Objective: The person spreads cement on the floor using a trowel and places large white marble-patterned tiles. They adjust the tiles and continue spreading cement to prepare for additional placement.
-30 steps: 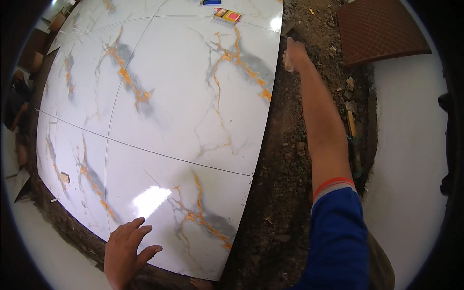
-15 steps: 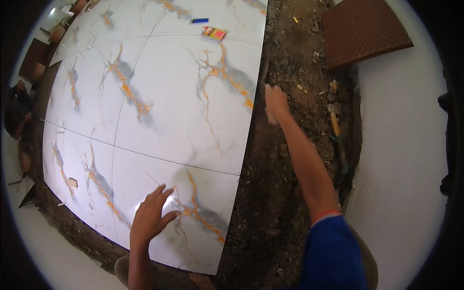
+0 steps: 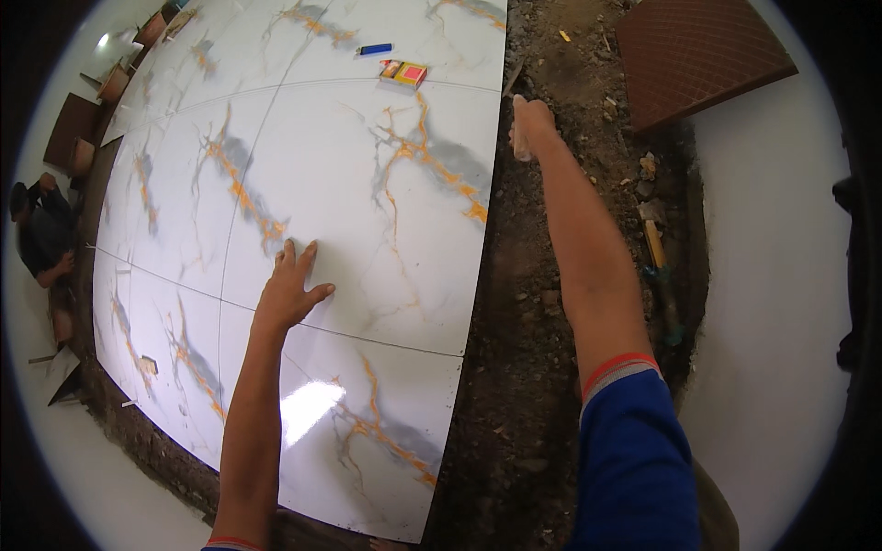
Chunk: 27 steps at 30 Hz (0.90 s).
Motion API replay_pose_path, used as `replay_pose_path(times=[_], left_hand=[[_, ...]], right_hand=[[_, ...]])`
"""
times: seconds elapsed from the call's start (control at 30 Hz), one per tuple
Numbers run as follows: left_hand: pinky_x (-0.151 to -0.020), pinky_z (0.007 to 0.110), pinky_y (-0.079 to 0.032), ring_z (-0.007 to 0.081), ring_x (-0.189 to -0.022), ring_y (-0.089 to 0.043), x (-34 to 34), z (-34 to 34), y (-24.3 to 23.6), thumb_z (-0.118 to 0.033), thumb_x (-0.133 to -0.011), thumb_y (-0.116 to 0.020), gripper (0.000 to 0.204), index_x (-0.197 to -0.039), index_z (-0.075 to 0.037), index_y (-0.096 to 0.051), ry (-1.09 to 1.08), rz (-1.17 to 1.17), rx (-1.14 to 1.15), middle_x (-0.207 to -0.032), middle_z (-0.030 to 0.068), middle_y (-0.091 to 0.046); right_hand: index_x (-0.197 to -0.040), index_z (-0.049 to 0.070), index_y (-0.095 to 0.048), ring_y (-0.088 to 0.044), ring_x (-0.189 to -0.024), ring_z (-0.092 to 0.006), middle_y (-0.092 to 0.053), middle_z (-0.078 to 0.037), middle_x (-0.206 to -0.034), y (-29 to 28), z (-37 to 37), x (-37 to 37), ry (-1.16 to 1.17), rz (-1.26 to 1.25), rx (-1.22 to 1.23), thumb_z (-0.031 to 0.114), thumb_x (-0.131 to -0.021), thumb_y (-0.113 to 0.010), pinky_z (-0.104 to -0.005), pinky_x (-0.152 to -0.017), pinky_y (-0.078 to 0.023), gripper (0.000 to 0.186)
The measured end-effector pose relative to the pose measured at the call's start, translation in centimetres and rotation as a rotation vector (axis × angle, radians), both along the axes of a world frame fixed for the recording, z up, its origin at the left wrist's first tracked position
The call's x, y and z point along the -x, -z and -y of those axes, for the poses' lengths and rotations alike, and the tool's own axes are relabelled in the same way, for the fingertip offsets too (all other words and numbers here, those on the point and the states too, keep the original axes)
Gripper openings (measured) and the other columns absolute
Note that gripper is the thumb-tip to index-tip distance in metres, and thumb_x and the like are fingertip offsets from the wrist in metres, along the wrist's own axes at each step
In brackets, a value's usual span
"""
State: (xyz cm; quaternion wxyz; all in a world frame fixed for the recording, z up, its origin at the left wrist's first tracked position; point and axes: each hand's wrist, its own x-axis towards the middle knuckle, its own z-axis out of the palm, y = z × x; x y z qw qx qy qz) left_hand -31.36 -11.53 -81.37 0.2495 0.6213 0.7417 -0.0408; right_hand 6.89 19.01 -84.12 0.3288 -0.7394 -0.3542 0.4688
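Large glossy white tiles [image 3: 340,184] with grey and orange veining lie edge to edge on the left. My left hand [image 3: 291,289] is open, its fingers spread over the tiles near a joint; the fingertips appear to rest on the surface. Beyond the tiles' right edge, over the dirt strip [image 3: 514,386], my right hand [image 3: 537,124] is closed round a small tool [image 3: 522,147]. Its pale handle end sticks out of the fist, and a thin, pointed blade seems to show ahead of it. The fingers hide the rest of the tool.
On the far tiles lie a blue lighter [image 3: 374,50] and a red-and-yellow cigarette pack [image 3: 404,73]. A brown patterned tile [image 3: 703,60] leans at the upper right by the white wall [image 3: 772,303]. A yellow-handled tool [image 3: 655,244] lies in the dirt. Another person [image 3: 44,225] sits at far left.
My left hand has moved forward across the tile joint. My right hand has moved forward along the tiles' edge, the tool still in it. The view has shifted slightly.
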Motion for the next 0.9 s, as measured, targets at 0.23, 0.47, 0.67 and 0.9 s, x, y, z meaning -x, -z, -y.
replay_pose_path(times=[0.23, 0.47, 0.67, 0.9], left_hand=[[-0.115, 0.054, -0.040, 0.0498, -0.152, -0.026, 0.4, -0.3, 0.2, -0.045, -0.078, -0.081, 0.099, -0.161, -0.019, -0.035, 0.037, -0.010, 0.042, -0.167, 0.0296, -0.021], [-0.115, 0.056, -0.039, 0.0537, -0.152, -0.021, 0.4, -0.3, 0.1, -0.054, -0.078, -0.078, 0.102, -0.162, -0.019, -0.033, 0.047, 0.007, 0.059, -0.167, 0.0311, -0.016], [-0.116, 0.056, -0.039, 0.0538, -0.152, -0.020, 0.6, -0.5, 0.3, -0.052, -0.079, -0.079, 0.101, -0.163, -0.020, -0.032, 0.038, 0.022, 0.079, -0.168, 0.0304, -0.015], [-0.120, 0.052, -0.033, 0.0504, -0.154, -0.018, 1.9, -0.4, -0.3, -0.049, -0.082, -0.078, 0.096, -0.161, -0.017, -0.035, 0.068, 0.119, 0.096, -0.168, 0.0304, -0.013]], right_hand=[[-0.122, -0.008, -0.065, -0.074, -0.075, -0.0278, -0.072, -0.021, -0.100, 0.3, 1.6, 1.1, -0.014, 0.059, 0.068, 0.036, -0.106, -0.048, -0.0435, -0.065, -0.061, 0.049], [-0.119, -0.009, -0.061, -0.070, -0.069, -0.0304, -0.069, -0.022, -0.093, -0.2, 5.3, 0.2, -0.166, 0.181, 0.050, 0.036, -0.106, -0.049, -0.0465, -0.064, -0.058, 0.048], [-0.119, -0.010, -0.057, -0.070, -0.071, -0.0311, -0.068, -0.024, -0.093, 0.8, 14.5, -1.0, -0.273, 0.141, 0.089, 0.040, -0.106, -0.050, -0.0461, -0.061, -0.057, 0.051], [-0.116, -0.008, -0.056, -0.063, -0.064, -0.0234, -0.064, -0.016, -0.083, -0.6, 15.6, -6.9, -0.266, 0.289, -0.059, 0.044, -0.104, -0.058, -0.0406, -0.061, -0.055, 0.053]])
